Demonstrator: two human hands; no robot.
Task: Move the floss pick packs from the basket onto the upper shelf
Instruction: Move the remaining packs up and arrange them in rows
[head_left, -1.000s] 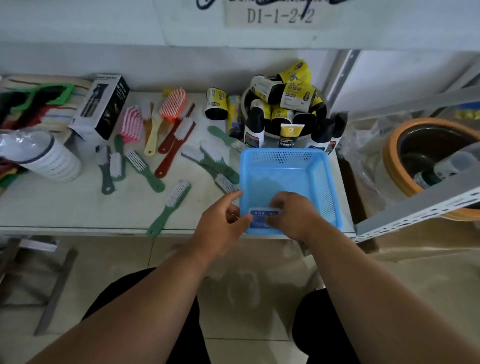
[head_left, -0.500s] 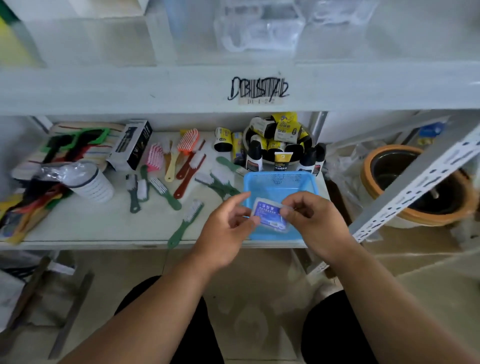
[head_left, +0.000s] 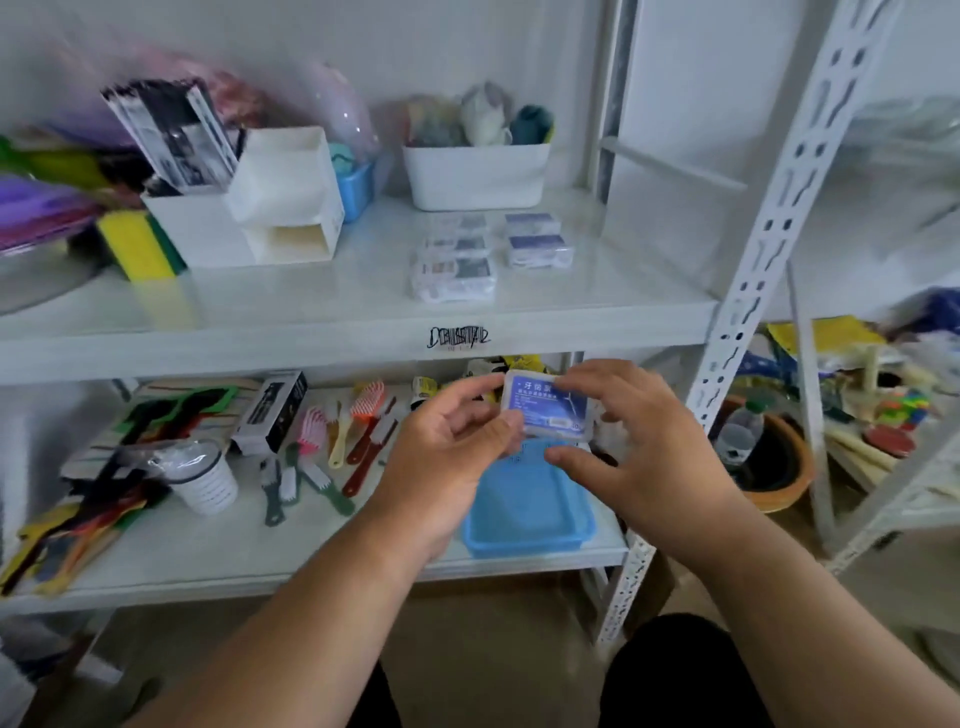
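Observation:
A small clear floss pick pack with a blue label (head_left: 549, 408) is held in the air between both hands, just below the front lip of the upper shelf (head_left: 343, 299). My left hand (head_left: 441, 457) pinches its left edge and my right hand (head_left: 631, 447) holds its right side. Under it, the blue basket (head_left: 527, 512) stands on the lower shelf and looks empty. Several floss pick packs (head_left: 457, 270) lie in two rows on the upper shelf, with more blue-labelled packs (head_left: 540, 249) to their right.
On the upper shelf stand a white bin (head_left: 475, 174), white organiser boxes (head_left: 280, 208) and a yellow sponge (head_left: 137, 244). The lower shelf holds brushes (head_left: 358, 431), a black box (head_left: 270, 410) and a white cup (head_left: 205, 480). A perforated white upright (head_left: 748, 291) rises at right.
Both hands have lifted the pack out of the basket to just under the upper shelf's edge. The view has tilted up, so the upper shelf and its packs now show.

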